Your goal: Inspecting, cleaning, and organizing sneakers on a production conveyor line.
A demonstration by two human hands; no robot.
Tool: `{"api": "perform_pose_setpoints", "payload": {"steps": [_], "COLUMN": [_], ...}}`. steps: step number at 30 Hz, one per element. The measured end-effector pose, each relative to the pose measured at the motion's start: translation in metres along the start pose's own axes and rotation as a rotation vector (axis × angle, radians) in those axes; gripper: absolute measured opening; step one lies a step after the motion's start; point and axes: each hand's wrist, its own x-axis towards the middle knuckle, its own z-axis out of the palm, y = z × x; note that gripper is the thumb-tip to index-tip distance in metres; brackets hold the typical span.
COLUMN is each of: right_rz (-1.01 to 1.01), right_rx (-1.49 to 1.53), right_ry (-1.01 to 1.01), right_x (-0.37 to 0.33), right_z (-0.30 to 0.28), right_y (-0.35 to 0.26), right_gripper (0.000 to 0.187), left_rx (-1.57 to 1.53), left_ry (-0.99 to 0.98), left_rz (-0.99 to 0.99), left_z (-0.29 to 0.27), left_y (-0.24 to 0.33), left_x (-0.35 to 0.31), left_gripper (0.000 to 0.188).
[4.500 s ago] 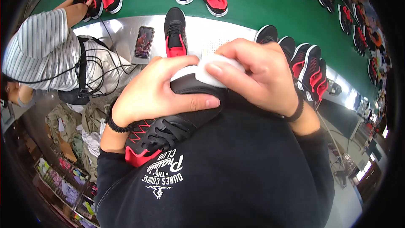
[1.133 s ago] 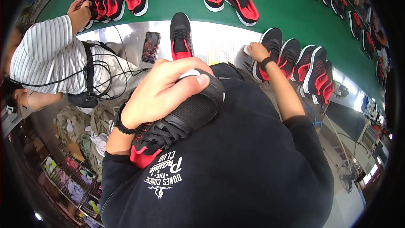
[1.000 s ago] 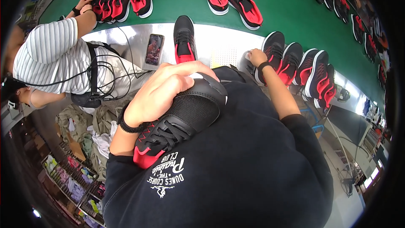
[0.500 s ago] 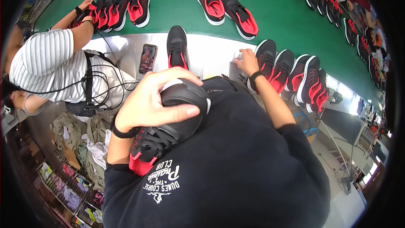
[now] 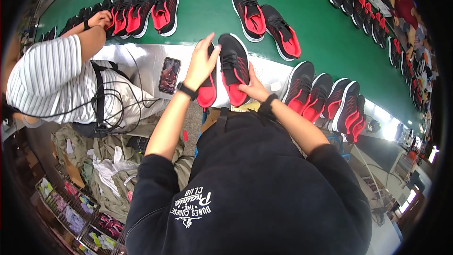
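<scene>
Two black sneakers with red linings stand side by side on the metal table edge in front of me, toes pointing away. My right hand [image 5: 255, 86] grips the right-hand sneaker [image 5: 230, 61] at its heel, thumb at the red collar and fingers along the outer side. My left hand [image 5: 202, 64] is over the left-hand sneaker [image 5: 206, 93], its fingers stretched out and thumb apart. That hand hides much of the shoe's upper; whether it touches it I cannot tell.
A phone [image 5: 169, 75] lies left of the sneakers. Another pair [image 5: 248, 14] rests on the green belt [image 5: 203, 4]. Several sneakers [image 5: 316, 97] line the right edge. At left, a co-worker in a striped shirt [image 5: 45, 75] handles a sneaker row [image 5: 141, 12]. A small white piece [image 5: 275, 86] lies near my right hand.
The sneaker that my left hand held against my chest now stands on the table edge beside the other one. My right hand has moved left from the shoe row onto it.
</scene>
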Motion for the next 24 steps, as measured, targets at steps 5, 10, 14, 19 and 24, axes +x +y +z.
{"api": "perform_pose_setpoints", "payload": {"steps": [5,10,14,19,24], "right_rz": [0.025,-0.050,-0.206,0.102,-0.083], "right_rx": [0.029,-0.414,-0.660,-1.207,-1.248], "right_ry": [0.049,0.088,0.683,0.353,0.388], "right_x": [0.019,0.018,0.014,0.033,0.069], "right_z": [0.038,-0.016,-0.116,-0.182,-0.186], "right_y": [0.031,-0.005,-0.037,-0.015,0.030], "right_gripper": [0.117,0.082,0.039,0.040,0.018], "left_rx": [0.498,0.890,0.828,0.588,0.351], "left_ry": [-0.623,-0.907,-0.967,-0.748,-0.494], "left_rz": [0.611,1.019,1.030,0.721,0.114], "left_z": [-0.039,-0.018,0.000,-0.013,0.012], "left_y": [-0.018,-0.050,-0.043,0.028,0.115], "left_x": [-0.064,-0.055,-0.034,0.038,0.149], "left_gripper": [0.045,0.041,0.024,0.025,0.012]}}
